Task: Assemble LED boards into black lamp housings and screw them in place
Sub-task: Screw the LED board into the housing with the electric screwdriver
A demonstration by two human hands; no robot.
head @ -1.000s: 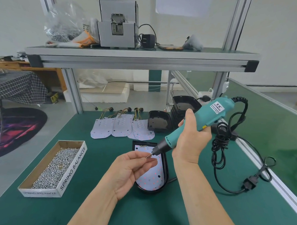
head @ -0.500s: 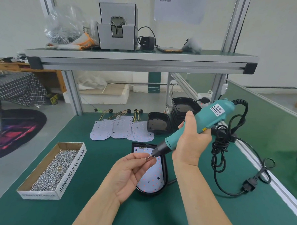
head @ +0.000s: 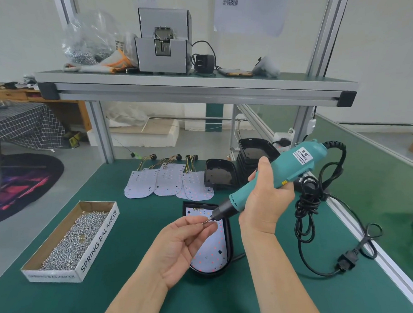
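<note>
The left hand pinches a small screw between thumb and fingertips. The bit of the screwdriver meets it there, though the picture does not show whether the screw already sits on the bit. The right hand is wrapped firmly round the teal body, which slants down and left toward the pinch. Directly beneath the pinch a housing lies on the table with a board laid inside it, so this board appears placed but not yet fully fastened. A small grey dot near the board's near end may be a seated screw, and a dark hole just beside it looks open; the picture is too small to be sure of either. Left of the pinch and nearer the person, a box holds a heap of loose screws. Beyond the pinch, three or so spare boards lie overlapping, their wire tails pointing away. Just right of them stand the empty housings, one alone and a stack behind it. Right of the grip, the black cord hangs in coils from the screwdriver and trails across the table to its plug. Judging by this, the task is early: one unit is being screwed down, no finished unit shows, and several boards and housings wait to be paired and fastened.
</note>
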